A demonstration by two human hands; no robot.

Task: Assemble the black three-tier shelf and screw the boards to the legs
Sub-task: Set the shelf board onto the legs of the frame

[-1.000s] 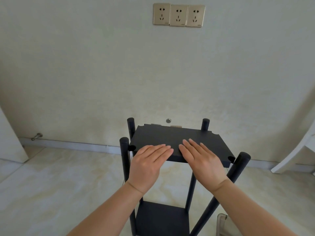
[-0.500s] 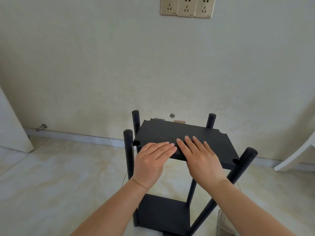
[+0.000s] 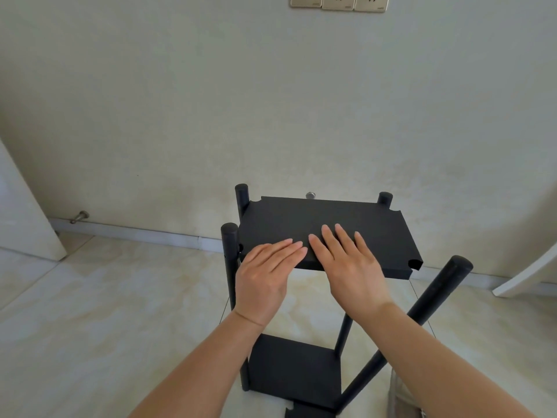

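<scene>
A black top board [image 3: 325, 218] with notched corners lies between the black legs of the shelf. My left hand [image 3: 265, 276] and my right hand [image 3: 346, 267] press flat on its near edge, fingers straight, side by side. The near left leg [image 3: 229, 257] and both far legs [image 3: 241, 197] stand upright at the board's corners. The near right leg [image 3: 434, 297] leans outward, away from its corner notch [image 3: 414, 263]. A lower black board [image 3: 295, 366] sits between the legs below my arms.
The shelf stands on a pale tiled floor [image 3: 120, 297] close to a beige wall with three sockets [image 3: 337, 3] above. A white door [image 3: 21, 212] and a door stop [image 3: 79, 217] are at left. A white furniture leg [image 3: 527, 273] is at right.
The view has tilted down, so the shelf and the sockets sit higher in the frame. Both hands stay flat on the top board's near edge.
</scene>
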